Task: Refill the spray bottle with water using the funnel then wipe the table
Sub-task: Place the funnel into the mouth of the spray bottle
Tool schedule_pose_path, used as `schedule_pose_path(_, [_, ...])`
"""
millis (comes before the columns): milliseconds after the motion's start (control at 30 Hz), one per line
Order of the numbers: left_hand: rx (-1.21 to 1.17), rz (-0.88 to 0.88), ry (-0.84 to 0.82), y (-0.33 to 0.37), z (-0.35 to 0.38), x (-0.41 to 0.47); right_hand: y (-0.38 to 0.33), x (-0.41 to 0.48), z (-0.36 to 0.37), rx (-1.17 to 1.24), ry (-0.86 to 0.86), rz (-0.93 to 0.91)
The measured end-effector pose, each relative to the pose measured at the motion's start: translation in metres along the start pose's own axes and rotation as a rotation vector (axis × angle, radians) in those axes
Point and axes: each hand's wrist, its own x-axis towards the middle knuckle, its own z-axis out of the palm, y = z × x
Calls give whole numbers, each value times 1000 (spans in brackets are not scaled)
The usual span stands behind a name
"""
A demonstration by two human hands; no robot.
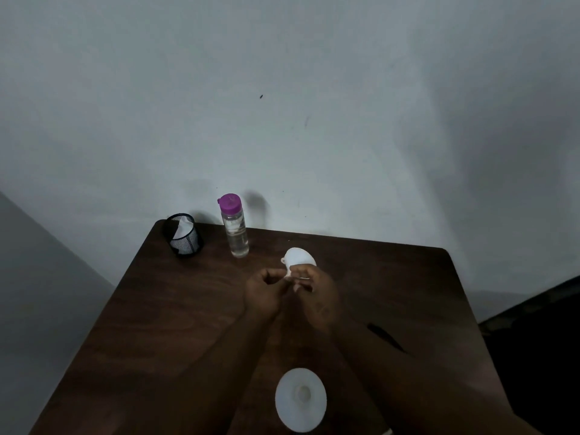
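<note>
L hand [266, 293], R hand [317, 298] — small funnel [300, 257]

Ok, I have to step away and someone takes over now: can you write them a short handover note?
Left hand: fingers curled at the spout of the small white plastic funnel; a grip is unclear.
Right hand: pinches that funnel over the dark wooden table.
Clear plastic bottle with purple cap: upright, capped, at the far edge beside the black mesh cup holding something white.
Larger white round funnel: near edge, mouth up.
Done: nothing poured, as far as shows; no spray bottle is recognisable.
Left: refill, then wipe.
</note>
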Motion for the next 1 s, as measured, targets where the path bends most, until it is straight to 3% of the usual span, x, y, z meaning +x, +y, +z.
schedule_pose_path(267, [-188, -23, -4, 9, -6, -51, -16, -26, -14, 642, 118, 376])
schedule_pose_path(467, [-254, -33, -37, 9, -15, -83, -28, -46, -26, 850, 128, 528])
schedule_pose_path(667, [-212, 8, -75, 13, -25, -112, -30, -66, -37, 833, 81, 523])
schedule_pose_path(900, [-111, 8, -84, 15, -40, -132, -46, -89, -51, 550, -29, 297])
schedule_pose_path(1000, [-116, -76, -96, 30, -49, -143, -52, -100, -58, 416, -81, 203])
